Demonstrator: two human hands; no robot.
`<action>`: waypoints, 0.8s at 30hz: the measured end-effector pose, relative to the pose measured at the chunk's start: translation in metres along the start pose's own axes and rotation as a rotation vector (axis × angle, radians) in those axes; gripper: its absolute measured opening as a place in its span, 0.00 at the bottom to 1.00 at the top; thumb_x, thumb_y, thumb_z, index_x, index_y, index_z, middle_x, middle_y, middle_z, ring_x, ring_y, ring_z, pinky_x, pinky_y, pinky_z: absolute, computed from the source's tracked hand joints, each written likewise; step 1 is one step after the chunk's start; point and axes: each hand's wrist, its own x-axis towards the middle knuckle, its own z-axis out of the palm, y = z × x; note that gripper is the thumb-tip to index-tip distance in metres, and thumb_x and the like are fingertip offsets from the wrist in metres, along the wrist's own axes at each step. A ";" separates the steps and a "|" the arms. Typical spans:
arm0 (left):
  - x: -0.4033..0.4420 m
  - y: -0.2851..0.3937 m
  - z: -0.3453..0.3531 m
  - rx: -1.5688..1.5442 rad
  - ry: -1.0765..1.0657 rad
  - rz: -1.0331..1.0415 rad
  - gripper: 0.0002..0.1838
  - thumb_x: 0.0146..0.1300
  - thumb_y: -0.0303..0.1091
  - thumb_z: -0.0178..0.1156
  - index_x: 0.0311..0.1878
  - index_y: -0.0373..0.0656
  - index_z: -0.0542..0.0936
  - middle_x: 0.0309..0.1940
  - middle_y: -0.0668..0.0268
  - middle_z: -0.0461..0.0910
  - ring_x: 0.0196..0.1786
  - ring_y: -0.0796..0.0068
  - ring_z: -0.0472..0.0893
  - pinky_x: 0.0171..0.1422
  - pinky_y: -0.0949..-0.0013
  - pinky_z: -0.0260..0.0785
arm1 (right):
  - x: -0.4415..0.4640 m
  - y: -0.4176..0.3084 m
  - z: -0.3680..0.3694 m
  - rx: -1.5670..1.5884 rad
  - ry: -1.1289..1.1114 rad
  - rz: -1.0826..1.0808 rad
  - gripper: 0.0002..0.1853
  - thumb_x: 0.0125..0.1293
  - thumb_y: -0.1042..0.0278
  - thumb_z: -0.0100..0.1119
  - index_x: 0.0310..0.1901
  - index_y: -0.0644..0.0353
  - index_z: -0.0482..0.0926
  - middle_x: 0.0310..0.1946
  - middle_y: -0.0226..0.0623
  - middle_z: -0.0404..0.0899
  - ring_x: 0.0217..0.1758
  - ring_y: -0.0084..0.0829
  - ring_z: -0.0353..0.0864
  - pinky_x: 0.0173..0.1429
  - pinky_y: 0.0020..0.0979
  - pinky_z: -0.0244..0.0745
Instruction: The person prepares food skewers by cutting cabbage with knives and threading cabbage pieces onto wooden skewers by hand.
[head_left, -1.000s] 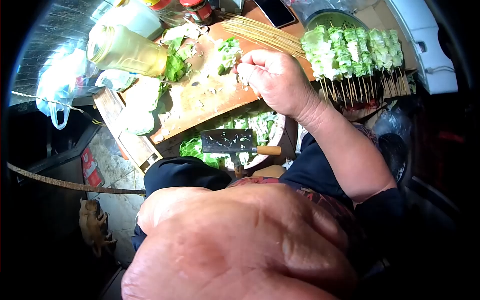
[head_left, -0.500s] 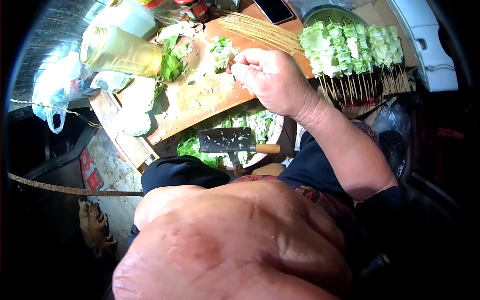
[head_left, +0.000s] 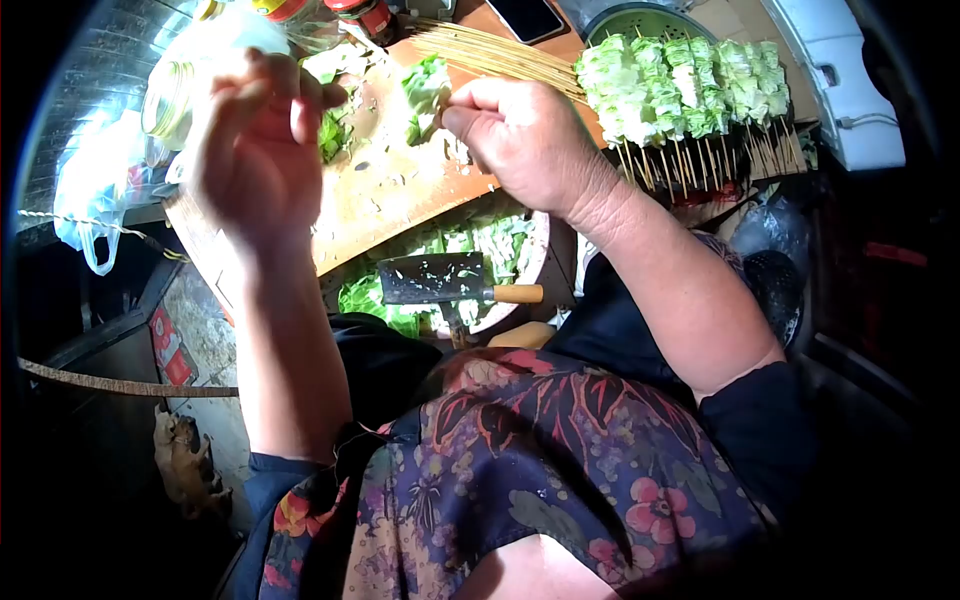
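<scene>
My right hand (head_left: 520,140) pinches a small cluster of green leaves (head_left: 427,97) at its right side, above the orange board (head_left: 385,205). To the left, my left hand (head_left: 262,150) is raised over the board's left part, its fingers curled but apart and slightly blurred, with nothing visible between them. It covers part of a glass jar (head_left: 168,105). Leaf scraps (head_left: 333,135) lie between the two hands. Behind my right hand is a bundle of thin wooden sticks (head_left: 495,55). Several skewers of folded leaves (head_left: 690,90) stand to its right.
Below the board, a cleaver (head_left: 435,278) rests across a basin of cut leaves (head_left: 500,250). A phone (head_left: 525,18) and a red-lidded jar (head_left: 365,18) are at the back. A green colander (head_left: 650,20) is behind the skewers. A dog (head_left: 190,460) lies on the floor at lower left.
My left hand has come up from close in front of the camera to above the board's left side. My right hand and its leaves have shifted slightly left and up in view.
</scene>
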 end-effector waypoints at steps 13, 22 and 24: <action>-0.013 -0.111 -0.096 0.975 0.163 -0.975 0.20 0.62 0.45 0.64 0.54 0.47 0.81 0.35 0.69 0.80 0.35 0.77 0.77 0.39 0.70 0.74 | 0.000 0.000 -0.002 0.020 0.095 -0.076 0.10 0.62 0.68 0.55 0.29 0.65 0.79 0.21 0.44 0.79 0.25 0.35 0.80 0.36 0.33 0.75; -0.006 -0.130 -0.083 0.993 0.127 -1.038 0.11 0.59 0.35 0.65 0.39 0.38 0.78 0.26 0.67 0.75 0.28 0.76 0.77 0.27 0.73 0.71 | -0.004 0.001 -0.004 0.069 0.081 -0.085 0.09 0.62 0.69 0.54 0.30 0.65 0.80 0.23 0.45 0.80 0.27 0.37 0.80 0.37 0.33 0.76; -0.010 -0.136 -0.082 0.879 0.292 -0.929 0.09 0.53 0.30 0.67 0.33 0.34 0.81 0.18 0.66 0.76 0.16 0.79 0.72 0.19 0.74 0.65 | -0.005 0.004 -0.003 0.099 0.018 -0.041 0.09 0.69 0.68 0.54 0.36 0.64 0.79 0.21 0.21 0.71 0.24 0.11 0.67 0.29 0.19 0.65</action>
